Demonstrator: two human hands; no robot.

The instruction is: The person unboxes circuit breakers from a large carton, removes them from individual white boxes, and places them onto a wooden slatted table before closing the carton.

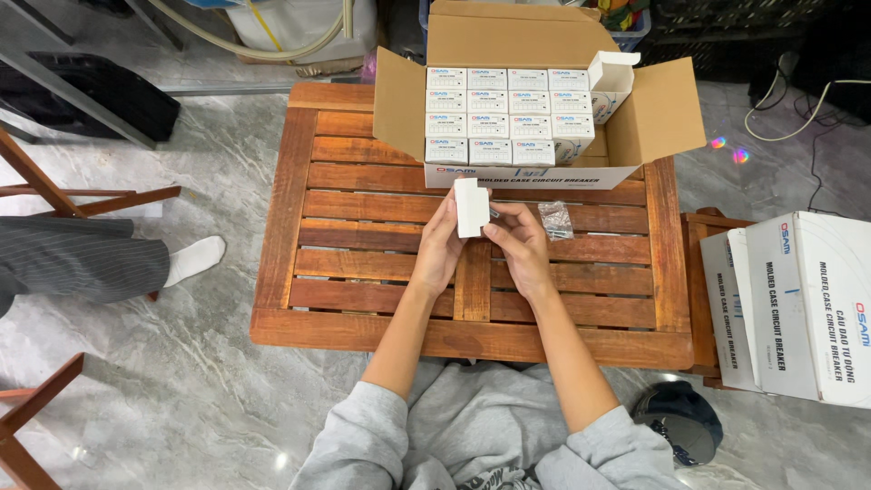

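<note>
Two hands meet over the middle of the slatted wooden counter [381, 238], both working one small white box [471, 207]. Left hand [442, 243] is closed around the box's lower left side, fingers wrapped on its edge. Right hand [520, 240] is pinched at the box's right edge; something small and dark shows between its fingertips and the box, too small for me to identify.

The box is held upright, clear of the counter, at the centre of the view.

At 2 o'clock from the hands, a small clear plastic bag [555, 220] lies on the slats, just beside the right hand, not touching it.

Further out at 12 o'clock, an open cardboard carton [653, 113] stands on the counter's far edge, flaps out, packed with rows of small white boxes [490, 122]. One open white box [611, 77] sits raised at the carton's right end.

Judgement on handling: the box is light card, so the left grip should stay on the edges, not the faces, to avoid crushing. Keeping the box low over the slats matters; small parts could drop through the gaps.

At 3 o'clock, larger white cartons [798, 304] stand off the counter.
</note>
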